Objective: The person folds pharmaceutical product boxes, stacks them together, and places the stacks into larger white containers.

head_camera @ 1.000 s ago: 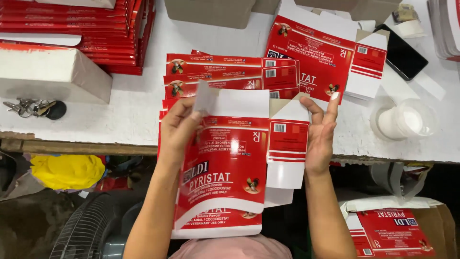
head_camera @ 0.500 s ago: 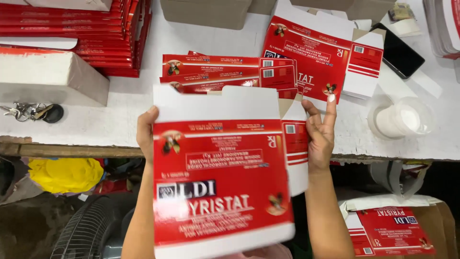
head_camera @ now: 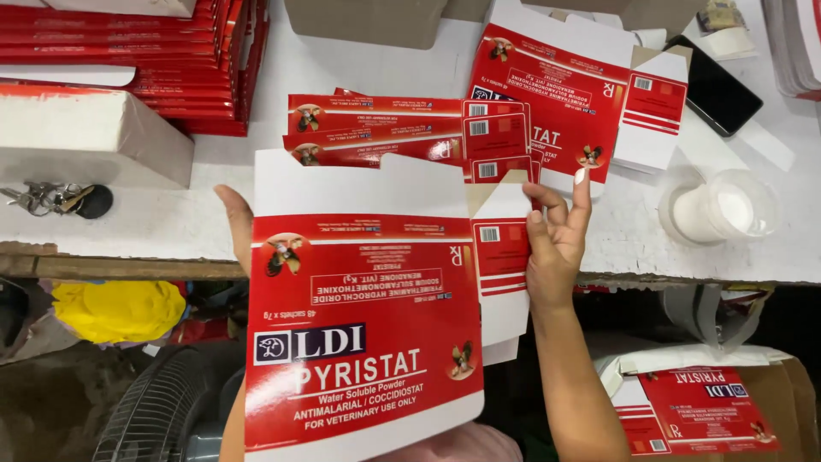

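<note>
I hold a flat red and white carton blank (head_camera: 359,342) up in front of me, printed side toward the camera, below the table's front edge. My left hand (head_camera: 237,224) grips its left edge from behind, and only the thumb and part of the palm show. My right hand (head_camera: 556,244) is at the blank's right side flap (head_camera: 500,257), fingers stretched upward along the flap's edge and thumb hidden behind it. Several more flat blanks (head_camera: 385,128) lie fanned on the white table (head_camera: 171,227) just beyond.
A larger unfolded blank (head_camera: 556,94) lies at the back right beside a black phone (head_camera: 714,85). A white cup (head_camera: 718,210) stands near the right edge. Stacked red cartons (head_camera: 128,51), a white block (head_camera: 77,137) and keys (head_camera: 51,198) are left. A fan (head_camera: 162,411) is below.
The blank has come up off the table toward the camera and now fills the lower middle. My left hand moved from its top to behind its left edge; my right hand stayed at the flap.
</note>
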